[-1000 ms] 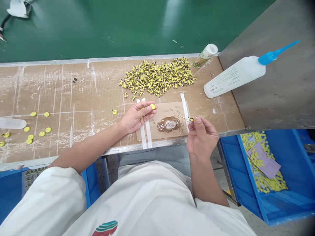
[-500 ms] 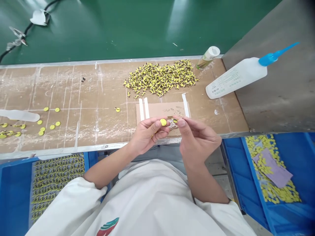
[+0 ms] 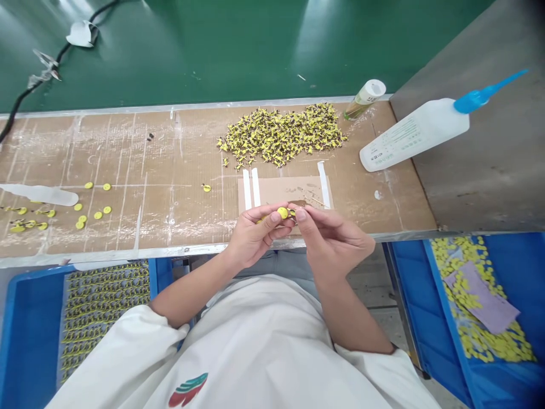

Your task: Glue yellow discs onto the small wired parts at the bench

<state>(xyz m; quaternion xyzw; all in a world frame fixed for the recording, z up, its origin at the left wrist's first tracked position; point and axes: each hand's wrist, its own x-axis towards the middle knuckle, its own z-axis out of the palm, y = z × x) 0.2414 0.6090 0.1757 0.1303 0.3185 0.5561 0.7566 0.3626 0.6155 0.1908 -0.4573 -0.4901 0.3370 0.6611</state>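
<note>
One smooth, round yellow disc (image 3: 283, 213) pinched in left hand (image 3: 254, 236); right hand (image 3: 334, 241) grips small dark-and-yellow piece (image 3: 292, 213), mostly finger-hidden. Brown patch (image 3: 298, 203) at 12 o'clock, partly covered; beyond, knobbly heap (image 3: 283, 135); translucent bottle (image 3: 417, 135), 2 o'clock.

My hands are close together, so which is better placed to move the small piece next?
Right, probably: your right hand pinches the small piece beside the yellow disc, which your left hand holds.

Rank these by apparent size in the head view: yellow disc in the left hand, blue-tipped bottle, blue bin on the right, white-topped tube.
1. Blue bin on the right
2. Blue-tipped bottle
3. White-topped tube
4. Yellow disc in the left hand
</note>
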